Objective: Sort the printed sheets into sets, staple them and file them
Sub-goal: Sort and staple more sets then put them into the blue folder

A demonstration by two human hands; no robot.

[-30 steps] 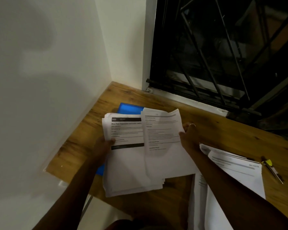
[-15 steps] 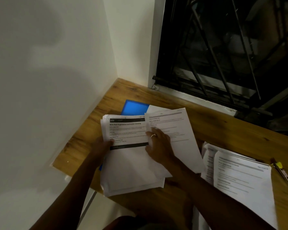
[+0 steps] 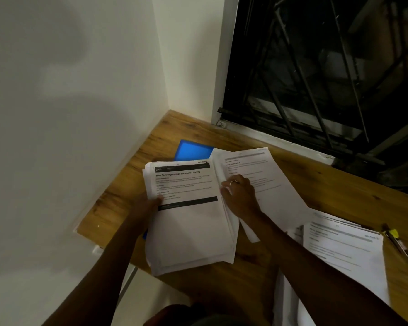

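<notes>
The left hand (image 3: pixel 149 204) grips the left edge of the stack of printed sheets (image 3: pixel 189 227), thumb on the top page, above a blue folder (image 3: pixel 193 150) on the wooden desk (image 3: pixel 118 203), which sits in the corner of a white wall (image 3: pixel 57 102). The right hand (image 3: pixel 240 198) lies on 1 loose sheet (image 3: pixel 276 184), fingertips bent to the stack's right edge; whether they pinch a page I cannot tell. Farther right lie a second pile of sheets (image 3: pixel 344 252) and a pen (image 3: pixel 398 243), below a dark barred window (image 3: pixel 316 67).

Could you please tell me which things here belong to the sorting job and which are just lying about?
Job: stack of printed sheets, loose sheet, second pile of sheets, blue folder.
Lying about: pen, window grille.
</notes>
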